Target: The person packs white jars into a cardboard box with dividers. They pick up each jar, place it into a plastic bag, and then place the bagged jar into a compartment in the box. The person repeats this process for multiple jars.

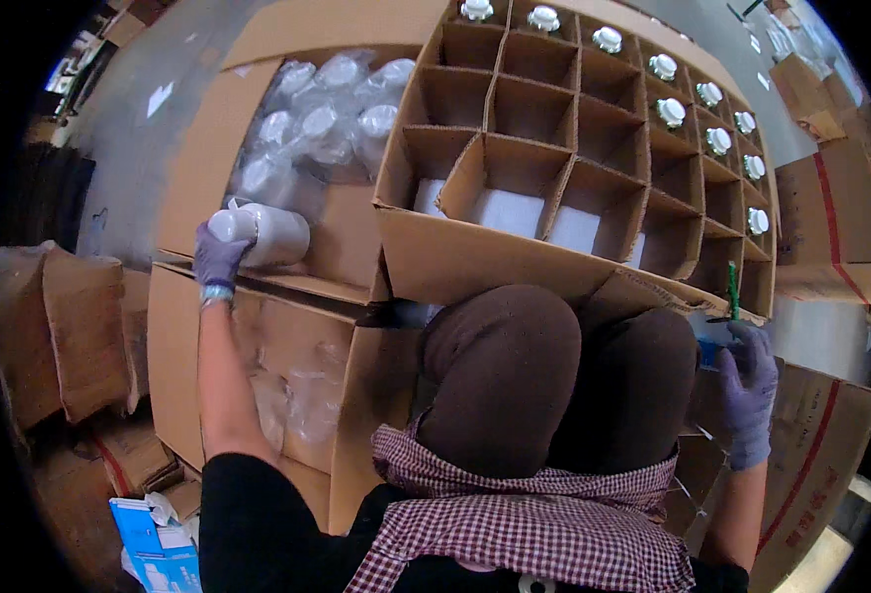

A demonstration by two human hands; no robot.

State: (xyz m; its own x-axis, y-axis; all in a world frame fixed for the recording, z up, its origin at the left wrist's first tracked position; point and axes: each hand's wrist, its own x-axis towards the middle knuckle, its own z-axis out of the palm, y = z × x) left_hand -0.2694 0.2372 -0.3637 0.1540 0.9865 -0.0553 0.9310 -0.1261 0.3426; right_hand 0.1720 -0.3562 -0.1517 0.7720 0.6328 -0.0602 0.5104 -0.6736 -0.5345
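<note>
My left hand (pixel 223 255), in a purple glove, grips a white bottle (pixel 279 237) around its capped end. That bottle lies sideways over the near left part of an open carton (pixel 347 232), beside several bottles in clear plastic wrap (pixel 319 124). Out to the right, my right hand (pixel 749 400) is gloved too, with its fingers bent around the lower end of a slim green stick-like tool (pixel 733 287). Its exact kind is too small to tell. Before my knees stands a divided carton (pixel 495 242), where several white-capped bottles (pixel 671 113) fill cells along the far and right sides.
Below the left carton is another open carton (pixel 342 435) holding clear plastic bags (pixel 307 400). Closed cartons with red tape (pixel 821 217) stand at the right. Brown sacks (pixel 85 321) and a blue-and-white box (pixel 154 549) are at the left.
</note>
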